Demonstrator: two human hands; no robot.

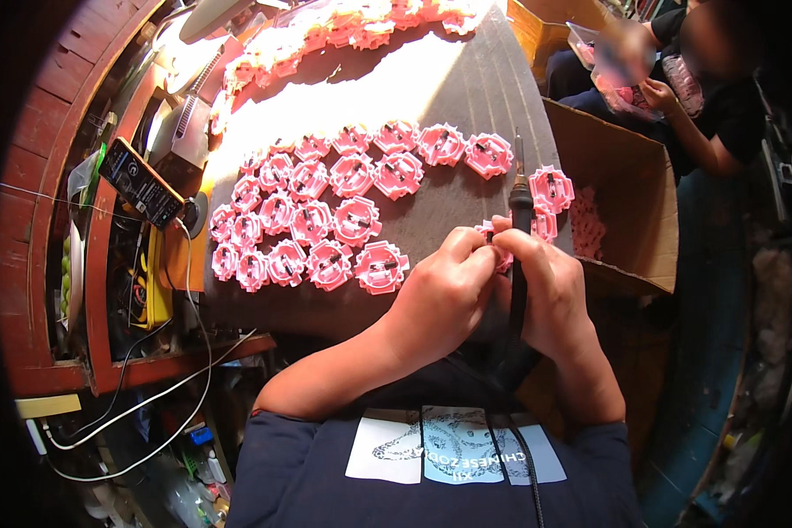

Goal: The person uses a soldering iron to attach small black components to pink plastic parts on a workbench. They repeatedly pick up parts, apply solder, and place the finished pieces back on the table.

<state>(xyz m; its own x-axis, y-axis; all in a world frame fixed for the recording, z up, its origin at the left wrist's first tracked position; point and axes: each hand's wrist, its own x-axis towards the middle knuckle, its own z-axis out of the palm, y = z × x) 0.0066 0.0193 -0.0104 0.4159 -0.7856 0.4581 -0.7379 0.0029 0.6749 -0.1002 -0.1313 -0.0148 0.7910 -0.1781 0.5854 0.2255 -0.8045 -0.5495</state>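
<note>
A soldering iron (521, 209) with a black handle and thin metal tip stands upright in my right hand (550, 286), its tip pointing away from me. My left hand (440, 290) is closed in a pinch beside it, fingertips on a small pink plastic part (502, 259) that my fingers mostly hide. The right fingertips meet the left ones at this part. Just beyond my right hand lie more pink parts (552, 188) near the table's right edge. Rows of pink plastic housings (381, 267) with dark pieces inside spread to the left of my hands.
More pink parts (361, 26) line the grey table's (466, 79) far end. A cardboard box (629, 185) holding pink pieces adjoins its right side. Beyond sits a person (722, 132) handling pink pieces over plastic containers. At left, a phone (141, 183) leans near cables and a wooden rack.
</note>
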